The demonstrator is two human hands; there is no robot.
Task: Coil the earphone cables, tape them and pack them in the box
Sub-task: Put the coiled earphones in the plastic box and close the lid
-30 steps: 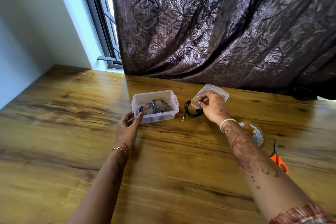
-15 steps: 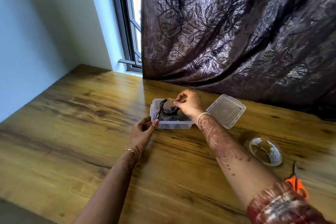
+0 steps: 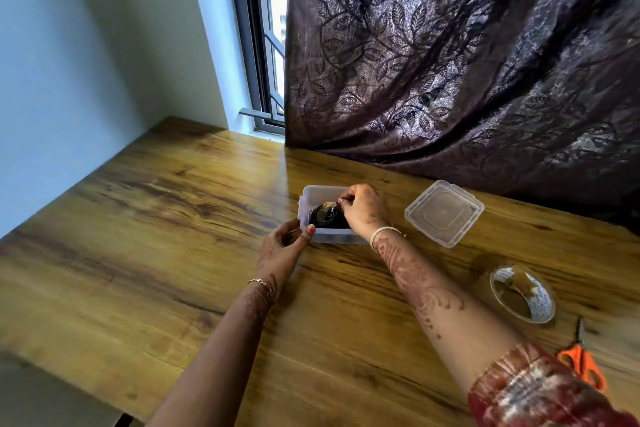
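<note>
Two hands pack a cable coil [image 3: 325,216] into the box [image 3: 313,191]
Left hand [image 3: 282,248] curls its fingers round the box corner, steadying it on the bench [image 3: 166,239]; right hand [image 3: 364,209] pinches the cable coil, low inside the walls

The tape roll [image 3: 540,302] carries small print inside, too blurred to read.

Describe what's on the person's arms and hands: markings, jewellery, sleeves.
Left hand: henna patterns, thin gold chain bracelet at the wrist, forearm bare. Right hand: henna running down the forearm, pale bangle at the wrist, red-and-white patterned sleeve near the elbow.
</note>
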